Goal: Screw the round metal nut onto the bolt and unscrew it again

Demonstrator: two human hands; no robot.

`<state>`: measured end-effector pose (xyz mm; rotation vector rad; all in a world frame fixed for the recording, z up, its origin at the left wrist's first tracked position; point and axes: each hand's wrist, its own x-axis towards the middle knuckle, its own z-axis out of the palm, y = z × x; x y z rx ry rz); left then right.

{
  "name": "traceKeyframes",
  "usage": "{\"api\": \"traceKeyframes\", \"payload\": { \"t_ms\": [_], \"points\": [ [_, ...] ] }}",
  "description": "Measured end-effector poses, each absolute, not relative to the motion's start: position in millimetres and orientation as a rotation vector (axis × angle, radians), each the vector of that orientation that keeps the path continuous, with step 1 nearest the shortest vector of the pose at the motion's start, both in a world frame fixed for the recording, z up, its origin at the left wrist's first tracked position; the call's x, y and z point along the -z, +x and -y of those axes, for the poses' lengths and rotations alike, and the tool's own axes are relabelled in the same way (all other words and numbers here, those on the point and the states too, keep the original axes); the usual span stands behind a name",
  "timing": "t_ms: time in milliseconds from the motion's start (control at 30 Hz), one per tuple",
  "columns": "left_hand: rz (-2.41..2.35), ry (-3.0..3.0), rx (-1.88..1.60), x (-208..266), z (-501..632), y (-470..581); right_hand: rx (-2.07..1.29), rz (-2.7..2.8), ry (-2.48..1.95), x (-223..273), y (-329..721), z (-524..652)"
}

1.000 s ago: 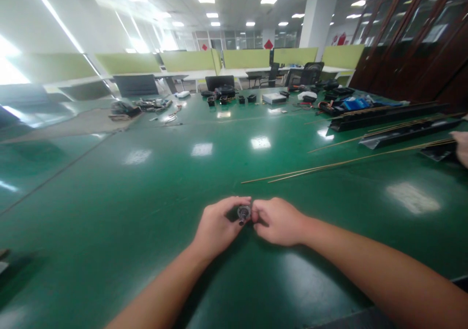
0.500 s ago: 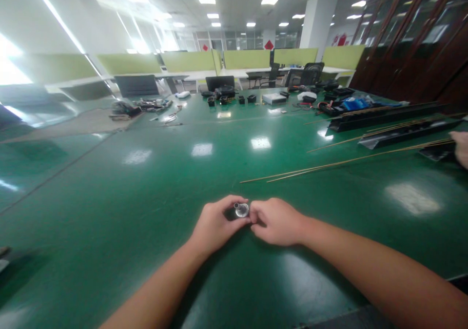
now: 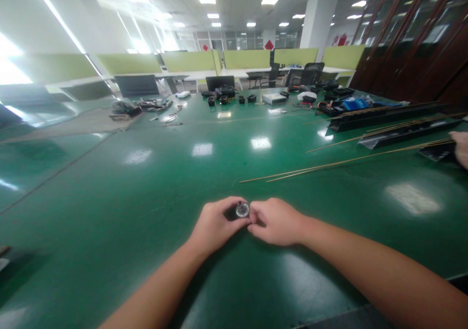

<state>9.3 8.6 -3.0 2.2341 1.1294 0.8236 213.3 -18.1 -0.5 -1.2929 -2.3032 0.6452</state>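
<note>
Just over the green tabletop, my left hand [image 3: 219,222] pinches a small round metal part [image 3: 242,210] between thumb and forefinger. The part has a shiny disc-like face, and a short dark-ended stub stands out near its upper edge. My right hand [image 3: 277,220] is closed at the part's right side, its curled fingertips meeting the left thumb tip. Whatever lies between the right fingers is hidden by them.
Thin brass-coloured rods [image 3: 329,164] lie beyond my hands, running right toward dark metal channels [image 3: 409,130]. Another person's hand [image 3: 459,148] is at the right edge. Small black boxes [image 3: 241,99], a white device [image 3: 274,98] and electronic parts [image 3: 153,105] sit farther back.
The stub on the metal part has shifted slightly right, from the disc's upper left toward its top, and its end now looks darker. Both hands stay almost in place.
</note>
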Motion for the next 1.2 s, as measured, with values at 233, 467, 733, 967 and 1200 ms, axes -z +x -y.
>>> {"api": "traceKeyframes", "payload": {
  "t_ms": [233, 467, 733, 967, 1200],
  "points": [
    [-1.097, 2.291, -0.881, 6.1, -10.7, 8.4, -0.679, 2.306, -1.308, -1.6, 213.3, 18.1],
    [-1.055, 2.308, -0.876, 2.6, -9.3, 9.2, -0.699, 2.297, -1.320, -1.2, 213.9, 17.3],
    [-1.105, 2.216, -0.838, 4.5, -8.8, 10.2, -0.657, 2.319, -1.324, -1.0, 214.0, 18.9],
    [-1.075, 2.182, -0.828, 2.9, -7.1, 12.3, -0.650, 2.320, -1.311, -0.1, 213.5, 19.0],
    [-1.153, 2.226, -0.891, 2.0, -7.7, 10.8, -0.677, 2.238, -1.321, -0.5, 213.4, 18.5]
  ]
}}
